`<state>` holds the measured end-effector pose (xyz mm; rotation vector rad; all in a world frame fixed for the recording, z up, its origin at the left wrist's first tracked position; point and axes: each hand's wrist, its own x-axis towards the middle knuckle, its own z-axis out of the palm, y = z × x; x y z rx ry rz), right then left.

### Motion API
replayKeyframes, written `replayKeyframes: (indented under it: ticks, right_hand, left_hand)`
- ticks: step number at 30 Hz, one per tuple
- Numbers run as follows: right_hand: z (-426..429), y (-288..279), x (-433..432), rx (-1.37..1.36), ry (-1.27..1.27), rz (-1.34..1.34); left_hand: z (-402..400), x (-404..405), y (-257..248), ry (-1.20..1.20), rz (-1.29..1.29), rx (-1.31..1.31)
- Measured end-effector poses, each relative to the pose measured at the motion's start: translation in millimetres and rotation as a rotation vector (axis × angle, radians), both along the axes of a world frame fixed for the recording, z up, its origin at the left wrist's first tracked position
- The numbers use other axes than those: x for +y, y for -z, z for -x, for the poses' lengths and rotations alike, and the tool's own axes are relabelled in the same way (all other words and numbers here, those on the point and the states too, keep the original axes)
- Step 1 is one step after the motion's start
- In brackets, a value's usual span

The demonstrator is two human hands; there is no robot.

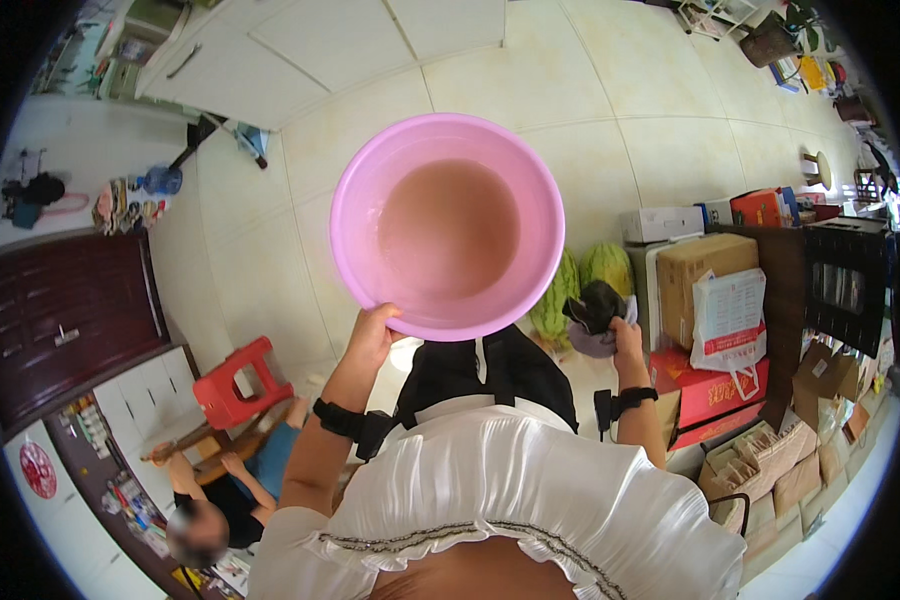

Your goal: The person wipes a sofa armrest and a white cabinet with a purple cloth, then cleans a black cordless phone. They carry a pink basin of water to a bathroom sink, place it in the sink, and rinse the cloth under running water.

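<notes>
A pink plastic basin [352, 217] with cloudy brownish water [450, 225] in it is in front of me. My left hand [373, 334] grips its near rim at the lower left, thumb over the edge. To the right of the basin, my right hand [625, 341] is closed on a bundle of dark and grey cloth [594, 319], whose exact kind I cannot tell. The bundle does not touch the basin. Black wristbands with small devices sit on both forearms.
Striped watermelons [555, 300] lie on the tiled floor beside the bundle. Cardboard boxes [709, 262], a plastic bag [729, 307] and red cartons [709, 390] stand at the right. A red plastic stool [232, 382] and a seated person [225, 495] are at the lower left; white cabinets [270, 60] stand ahead.
</notes>
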<state>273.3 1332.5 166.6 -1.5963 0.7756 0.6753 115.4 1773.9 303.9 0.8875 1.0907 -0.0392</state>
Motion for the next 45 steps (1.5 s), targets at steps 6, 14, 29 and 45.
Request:
replayKeyframes:
  ticks: [6,14,29,45]
  right_hand:
    - [-169,-62,140,-0.129,0.053,-0.162]
    - [-359,-73,180,-0.194,0.233,-0.363]
    - [-756,-135,168,-0.61,-0.127,-0.097]
    - [-1203,-161,201,-0.656,-0.164,-0.25]
  left_hand:
    - [-150,53,-9,0.149,0.001,0.003]
    - [-374,92,-6,0.332,0.016,-0.045]
    - [-785,62,-29,0.437,0.032,-0.102]
    - [-1190,82,-24,0.385,0.029,-0.203]
